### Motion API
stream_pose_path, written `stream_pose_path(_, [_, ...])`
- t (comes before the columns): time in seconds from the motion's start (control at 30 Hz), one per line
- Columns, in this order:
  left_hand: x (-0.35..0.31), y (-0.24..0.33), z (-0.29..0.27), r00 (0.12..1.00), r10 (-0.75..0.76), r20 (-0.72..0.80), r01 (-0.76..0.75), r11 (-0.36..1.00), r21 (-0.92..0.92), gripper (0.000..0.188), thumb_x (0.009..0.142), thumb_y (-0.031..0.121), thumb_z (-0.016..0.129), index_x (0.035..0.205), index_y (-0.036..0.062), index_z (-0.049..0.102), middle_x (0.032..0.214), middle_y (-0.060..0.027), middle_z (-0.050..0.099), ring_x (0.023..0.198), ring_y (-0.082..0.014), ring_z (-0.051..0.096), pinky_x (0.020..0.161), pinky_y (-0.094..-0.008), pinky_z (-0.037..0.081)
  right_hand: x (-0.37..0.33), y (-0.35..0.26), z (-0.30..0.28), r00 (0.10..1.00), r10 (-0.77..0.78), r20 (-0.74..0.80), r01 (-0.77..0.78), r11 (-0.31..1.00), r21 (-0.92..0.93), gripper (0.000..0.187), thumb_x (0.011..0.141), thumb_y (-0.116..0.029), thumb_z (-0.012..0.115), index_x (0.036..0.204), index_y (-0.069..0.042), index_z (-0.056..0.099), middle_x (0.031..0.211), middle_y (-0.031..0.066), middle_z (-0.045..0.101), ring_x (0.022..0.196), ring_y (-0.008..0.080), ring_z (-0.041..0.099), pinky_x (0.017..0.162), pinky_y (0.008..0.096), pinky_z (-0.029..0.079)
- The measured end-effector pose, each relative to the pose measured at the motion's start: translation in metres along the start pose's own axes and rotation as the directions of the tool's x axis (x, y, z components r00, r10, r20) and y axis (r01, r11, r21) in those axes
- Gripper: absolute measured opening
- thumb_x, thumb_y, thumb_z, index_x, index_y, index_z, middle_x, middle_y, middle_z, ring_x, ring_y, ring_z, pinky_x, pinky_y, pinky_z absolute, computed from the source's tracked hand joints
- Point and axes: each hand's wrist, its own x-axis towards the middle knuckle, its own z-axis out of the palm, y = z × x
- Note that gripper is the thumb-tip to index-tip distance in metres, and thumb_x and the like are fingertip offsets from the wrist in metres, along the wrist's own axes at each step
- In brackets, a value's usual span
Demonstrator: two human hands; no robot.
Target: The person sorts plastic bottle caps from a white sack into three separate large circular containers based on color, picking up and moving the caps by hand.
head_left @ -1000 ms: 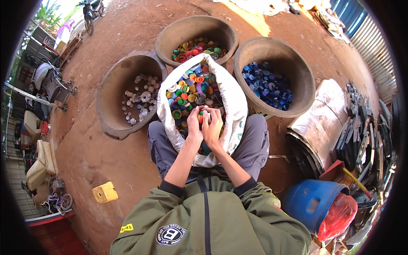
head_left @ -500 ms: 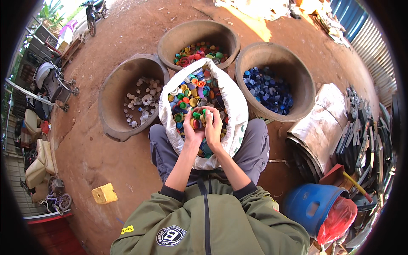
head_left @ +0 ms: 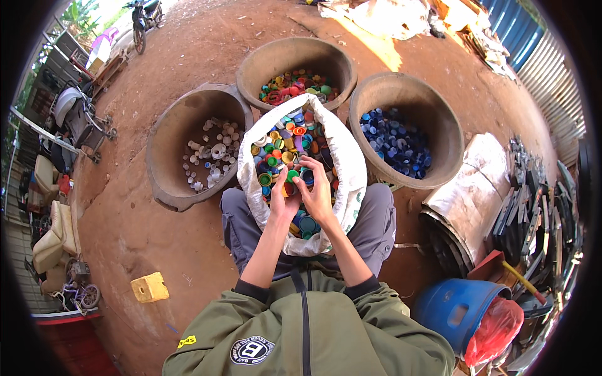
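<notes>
Between my knees stands a white woven sack (head_left: 347,169) with its rim rolled down, filled with mixed plastic bottle caps (head_left: 288,143). Over its near half, my left hand (head_left: 283,202) is cupped around a few caps. A green bottle cap (head_left: 293,175) lies at its fingertips. My right hand (head_left: 318,193) curves in from the other side, its thumb against the green cap and its fingers bent around caps. The palms hide part of what they hold.
Three large tubs surround the sack: the left tub (head_left: 164,147) holds white caps, the far tub (head_left: 248,69) red, yellow and green ones, the right tub (head_left: 448,135) blue ones. A blue barrel (head_left: 439,313), folded sheets (head_left: 470,194) and a yellow block (head_left: 150,287) are nearby.
My hands have come slightly apart and lower over the sack. Fewer caps show between them, and the right fingers have spread from their tighter cup. The view has tilted slightly.
</notes>
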Motion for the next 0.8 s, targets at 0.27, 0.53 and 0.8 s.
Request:
stream_pose_path(0.27, [0.001,0.009,-0.009,0.997,-0.075,-0.001,0.074,0.990,0.117,0.038,0.096,0.028,0.058,0.129,0.0107,0.052,0.115,-0.0009,0.059,0.103,-0.0144,0.056,0.094,-0.0409,0.046,0.003,0.005,-0.010,0.987,0.068,0.144,-0.082,0.992,0.094,0.060,0.082,-0.002,0.069,0.136,-0.003,0.043,0.122,0.0162,0.059,0.113,0.0299,0.058,0.097,0.0373,0.045])
stream_pose_path(0.53, [0.007,0.010,-0.019,0.996,-0.081,-0.033,0.083,0.995,0.063,0.037,0.094,0.024,0.061,0.127,0.0104,0.050,0.118,-0.0097,0.057,0.113,-0.0230,0.055,0.097,-0.0443,0.046,0.002,0.022,-0.006,0.936,0.348,0.053,-0.317,0.769,0.555,0.027,0.093,-0.001,0.053,0.120,-0.001,0.053,0.117,0.0089,0.059,0.106,0.0140,0.058,0.093,0.0275,0.046])
stream_pose_path(0.8, [0.010,0.024,-0.020,0.993,-0.120,0.006,0.117,0.979,0.164,0.037,0.097,0.024,0.057,0.129,0.0065,0.051,0.113,-0.0102,0.060,0.107,-0.0212,0.058,0.094,-0.0384,0.049,0.006,0.022,-0.020,0.956,0.238,0.168,-0.254,0.964,0.078,0.021,0.089,-0.009,0.061,0.109,-0.002,0.061,0.088,0.0124,0.066,0.093,0.0204,0.065,0.081,0.0315,0.048])
